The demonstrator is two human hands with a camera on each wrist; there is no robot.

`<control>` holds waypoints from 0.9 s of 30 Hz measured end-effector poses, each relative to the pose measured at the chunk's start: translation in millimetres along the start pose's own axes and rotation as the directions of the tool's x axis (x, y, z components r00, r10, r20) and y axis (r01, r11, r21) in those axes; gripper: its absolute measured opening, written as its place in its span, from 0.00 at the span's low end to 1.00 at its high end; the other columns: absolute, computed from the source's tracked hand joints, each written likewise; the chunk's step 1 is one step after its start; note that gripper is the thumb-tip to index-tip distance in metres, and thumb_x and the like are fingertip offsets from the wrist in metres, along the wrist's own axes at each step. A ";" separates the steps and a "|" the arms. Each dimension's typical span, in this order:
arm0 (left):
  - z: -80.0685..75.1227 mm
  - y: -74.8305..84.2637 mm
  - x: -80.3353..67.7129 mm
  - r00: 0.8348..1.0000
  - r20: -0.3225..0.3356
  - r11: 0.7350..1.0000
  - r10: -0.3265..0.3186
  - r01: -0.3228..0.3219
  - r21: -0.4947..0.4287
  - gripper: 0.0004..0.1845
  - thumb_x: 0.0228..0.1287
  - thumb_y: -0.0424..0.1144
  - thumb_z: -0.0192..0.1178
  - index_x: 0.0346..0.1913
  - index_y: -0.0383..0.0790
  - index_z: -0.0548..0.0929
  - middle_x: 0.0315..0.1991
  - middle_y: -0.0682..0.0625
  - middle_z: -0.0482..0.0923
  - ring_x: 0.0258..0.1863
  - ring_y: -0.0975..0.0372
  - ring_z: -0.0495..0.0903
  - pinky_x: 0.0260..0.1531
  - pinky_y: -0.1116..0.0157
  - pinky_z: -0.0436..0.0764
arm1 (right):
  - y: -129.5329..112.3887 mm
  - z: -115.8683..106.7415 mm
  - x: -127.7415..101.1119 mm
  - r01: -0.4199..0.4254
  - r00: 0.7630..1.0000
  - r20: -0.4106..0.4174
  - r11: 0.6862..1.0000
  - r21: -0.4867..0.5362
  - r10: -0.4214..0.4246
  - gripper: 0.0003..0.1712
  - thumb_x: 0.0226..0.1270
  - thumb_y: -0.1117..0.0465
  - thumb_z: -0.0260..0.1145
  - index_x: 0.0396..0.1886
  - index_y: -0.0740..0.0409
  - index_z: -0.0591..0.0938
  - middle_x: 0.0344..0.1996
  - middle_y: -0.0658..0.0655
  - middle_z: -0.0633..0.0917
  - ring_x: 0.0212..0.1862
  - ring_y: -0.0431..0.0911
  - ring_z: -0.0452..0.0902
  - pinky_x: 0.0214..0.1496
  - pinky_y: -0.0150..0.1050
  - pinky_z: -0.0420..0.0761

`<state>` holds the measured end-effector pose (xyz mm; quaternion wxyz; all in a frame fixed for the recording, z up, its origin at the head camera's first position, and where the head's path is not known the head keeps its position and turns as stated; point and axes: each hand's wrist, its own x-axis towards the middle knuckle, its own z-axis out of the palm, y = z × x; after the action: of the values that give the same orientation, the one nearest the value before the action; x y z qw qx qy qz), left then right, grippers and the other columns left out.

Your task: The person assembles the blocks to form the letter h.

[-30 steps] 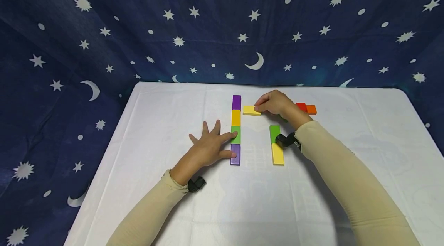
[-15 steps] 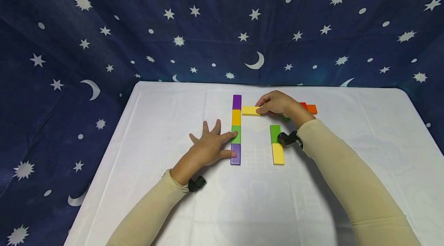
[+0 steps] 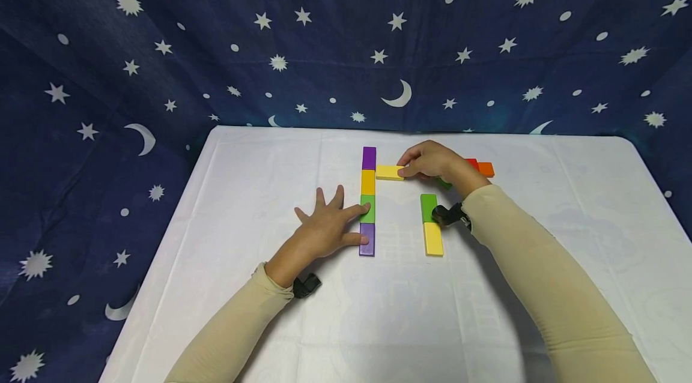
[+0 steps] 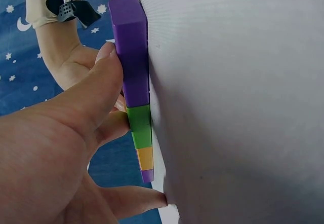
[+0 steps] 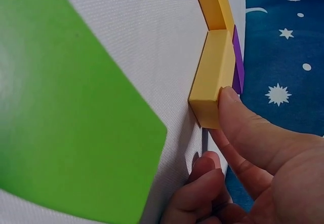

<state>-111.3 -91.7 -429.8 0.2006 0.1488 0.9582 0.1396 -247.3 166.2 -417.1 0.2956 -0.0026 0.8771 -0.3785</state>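
Note:
Purple, orange, green and purple blocks form a straight column on the white table. My left hand (image 3: 319, 233) lies beside it with fingers spread. Its index fingertip touches the green block (image 3: 367, 218), and its thumb rests on the near purple block (image 3: 367, 250). With thumb and fingers, my right hand (image 3: 432, 162) pinches the right end of a yellow block (image 3: 388, 173). That block lies crosswise, its left end right at the column near where the orange block (image 3: 368, 182) meets the far purple block (image 3: 369, 158). In the right wrist view the thumb (image 5: 238, 107) presses the yellow block's side.
To the right, a second green block (image 3: 427, 206) and another yellow block (image 3: 433, 239) stand end to end under the right wrist. Red (image 3: 472, 163) and orange (image 3: 486, 169) blocks lie behind the right forearm. A green piece (image 3: 445, 183) is mostly hidden below the right hand.
The yellow block in my right hand has slid slightly left, closing the small gap to the column. My left hand has stayed in place.

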 end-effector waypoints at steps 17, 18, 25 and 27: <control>0.2 -0.1 0.9 1.000 -0.003 1.000 0.002 -0.002 0.005 0.39 0.59 0.68 0.65 0.74 0.72 0.69 0.83 0.38 0.45 0.78 0.28 0.39 0.57 0.15 0.47 | -1.9 0.3 -0.9 -0.017 0.999 -0.029 1.000 0.006 0.017 0.17 0.63 0.55 0.77 0.50 0.54 0.88 0.28 0.50 0.76 0.32 0.46 0.70 0.33 0.34 0.70; 0.1 0.0 0.8 1.000 -0.003 1.000 0.002 -0.002 0.005 0.38 0.59 0.68 0.65 0.74 0.72 0.69 0.83 0.38 0.45 0.78 0.27 0.39 0.57 0.15 0.47 | -1.9 0.2 -0.9 -0.018 0.999 -0.030 1.000 0.007 0.018 0.17 0.63 0.55 0.77 0.50 0.54 0.88 0.27 0.50 0.75 0.32 0.45 0.70 0.33 0.34 0.70; -0.9 0.5 0.2 1.000 0.002 1.000 0.004 -0.004 0.002 0.39 0.59 0.68 0.65 0.74 0.72 0.69 0.83 0.38 0.45 0.78 0.27 0.38 0.57 0.15 0.47 | -0.4 0.2 0.3 -0.015 0.999 -0.029 1.000 0.014 0.015 0.17 0.63 0.55 0.77 0.49 0.55 0.88 0.27 0.49 0.74 0.32 0.45 0.69 0.33 0.34 0.69; -1.1 0.7 0.1 1.000 0.002 1.000 0.002 -0.002 0.003 0.39 0.59 0.68 0.65 0.74 0.72 0.69 0.83 0.38 0.45 0.78 0.27 0.38 0.57 0.15 0.47 | -0.4 0.6 0.1 -0.015 0.999 -0.030 1.000 0.020 0.015 0.16 0.63 0.55 0.77 0.49 0.55 0.88 0.26 0.49 0.74 0.31 0.45 0.69 0.32 0.34 0.69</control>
<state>-111.7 -91.3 -428.6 0.2012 0.1502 0.9580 0.1382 -247.2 165.5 -417.1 0.2852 0.0125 0.8778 -0.3848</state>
